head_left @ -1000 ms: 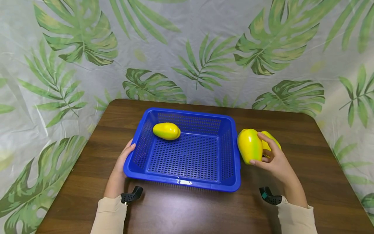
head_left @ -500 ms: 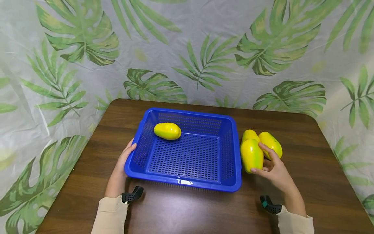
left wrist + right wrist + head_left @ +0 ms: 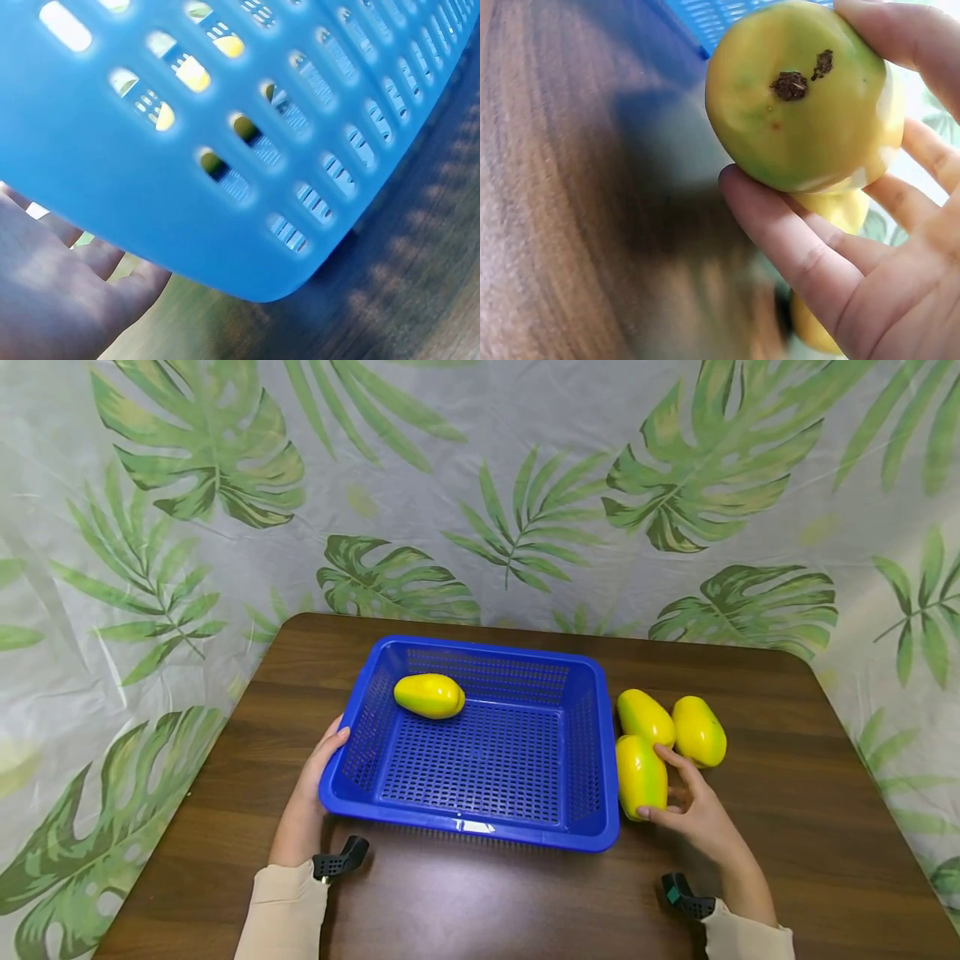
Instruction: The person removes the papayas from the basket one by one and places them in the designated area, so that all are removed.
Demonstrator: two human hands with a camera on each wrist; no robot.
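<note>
A blue plastic basket [image 3: 480, 839] stands on the table, with one yellow-green papaya [image 3: 429, 696] lying in its far left part. My left hand [image 3: 311, 777] grips the basket's left side, fingers at the rim; in the left wrist view its fingers pass behind the blue edge. Beside the basket's right wall, my right hand [image 3: 697, 810] holds another papaya [image 3: 642, 779] between thumb and fingers. Its end with dark brown scars faces the right wrist camera. Two more papayas lie just beyond it, one nearer the basket [image 3: 645, 717] and one farther right [image 3: 699, 732].
The brown wooden table [image 3: 480, 910] has rounded far corners. A leaf-patterned cloth [image 3: 525, 485] hangs behind it. Black camera mounts [image 3: 341, 860] sit at both wrists, close over the tabletop.
My right hand has moved toward the near side with its papaya, along the basket's right wall. The papayas behind it now show more fully. Left hand and basket are nearly unchanged.
</note>
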